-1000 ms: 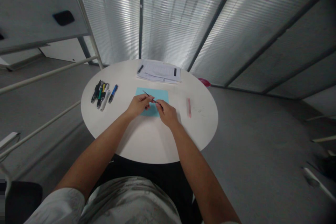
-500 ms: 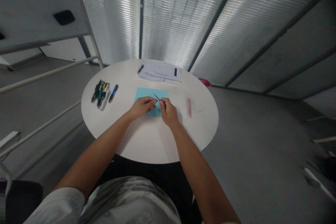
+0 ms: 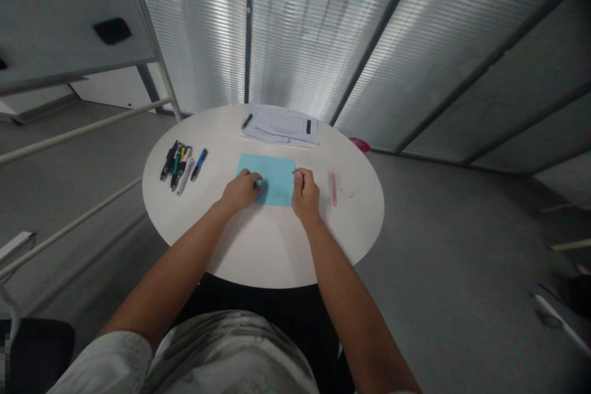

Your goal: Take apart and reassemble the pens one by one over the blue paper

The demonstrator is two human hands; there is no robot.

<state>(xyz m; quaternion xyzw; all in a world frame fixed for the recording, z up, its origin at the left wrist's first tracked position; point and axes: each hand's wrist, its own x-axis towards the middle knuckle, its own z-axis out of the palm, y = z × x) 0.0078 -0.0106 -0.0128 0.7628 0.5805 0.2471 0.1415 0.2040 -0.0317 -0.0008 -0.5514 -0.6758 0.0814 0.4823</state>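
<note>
A light-blue square sheet of paper [image 3: 277, 188] lies on the white round table [image 3: 270, 246]. My left hand [image 3: 241, 191] is at the sheet's left side, its fingers curled together. Something small and dark shows at those fingertips, too small to name. Over the sheet's right edge is my right hand [image 3: 306, 194], closed in a pinch. From its thumb and finger a short end of a thin dark rod [image 3: 296, 170] sticks out; the rest is hidden in the hand. To the right of this hand lies a pink, slim stick-like thing [image 3: 333, 189].
Several pens and markers [image 3: 178, 166] lie bunched at the table's left, with a blue pen [image 3: 199, 164] beside them. A stack of printed papers [image 3: 279, 126] with a dark pen [image 3: 247, 121] on it sits at the far edge. Small dark specks dot the table's right side.
My hands have moved apart from near contact over the blue sheet, left hand leftward, right hand rightward. The thin dark rod, formerly showing between them, is now mostly hidden by my right hand.
</note>
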